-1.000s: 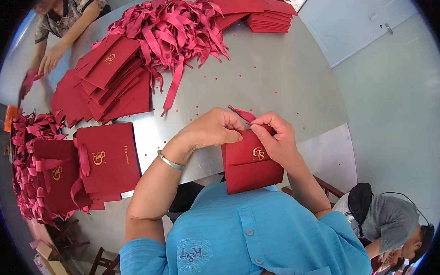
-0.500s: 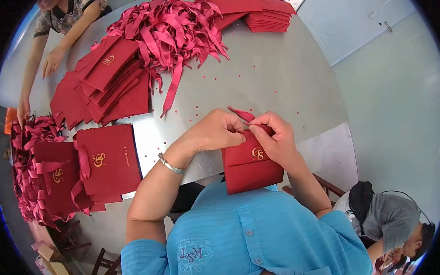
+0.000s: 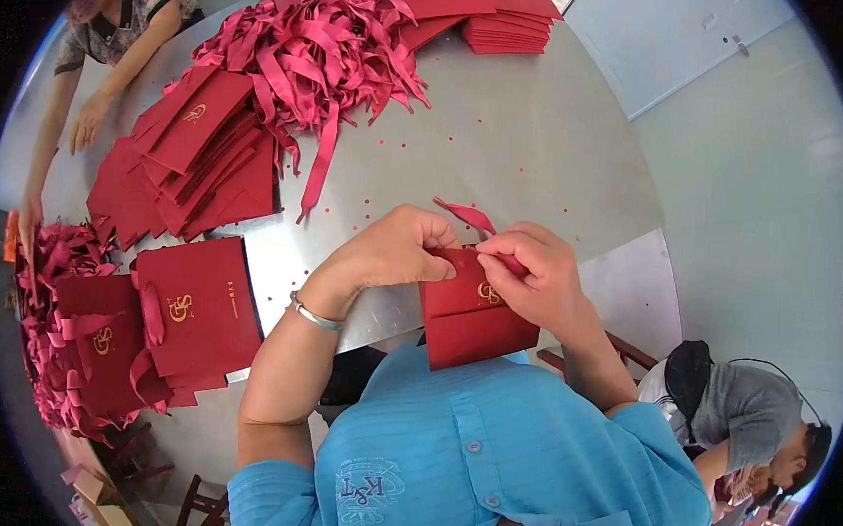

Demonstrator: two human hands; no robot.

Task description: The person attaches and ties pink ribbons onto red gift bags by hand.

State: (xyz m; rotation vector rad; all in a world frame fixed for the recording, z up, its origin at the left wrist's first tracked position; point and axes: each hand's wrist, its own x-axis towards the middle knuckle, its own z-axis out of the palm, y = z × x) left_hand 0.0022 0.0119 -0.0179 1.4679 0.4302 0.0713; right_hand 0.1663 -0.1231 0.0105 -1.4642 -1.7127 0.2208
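A small red paper bag point(image 3: 479, 336) with gold lettering is held against the table edge, just in front of my chest. My left hand point(image 3: 398, 251), a bangle on its wrist, is closed on the bag's upper left edge between thumb and fingers. At the top edge, a dark pink ribbon point(image 3: 465, 212) sticks out beyond the bag, its tip pointing away to the left. My right hand point(image 3: 538, 279) is closed over the upper right of the bag, pinching a part of the ribbon. The fingers partly cover the gold letters and the holes.
A heap of pink ribbons point(image 3: 327, 61) lies at the far side of the table point(image 3: 500, 187). Flat bags point(image 3: 196, 150) are piled to its left, and another stack point(image 3: 507, 32) is behind. Finished-looking bags with ribbons point(image 3: 199, 305) lie left. Two other people are nearby.
My right hand has moved slightly right and turned over the bag, now with ribbon in its fingers. My left hand keeps its grip on the bag.
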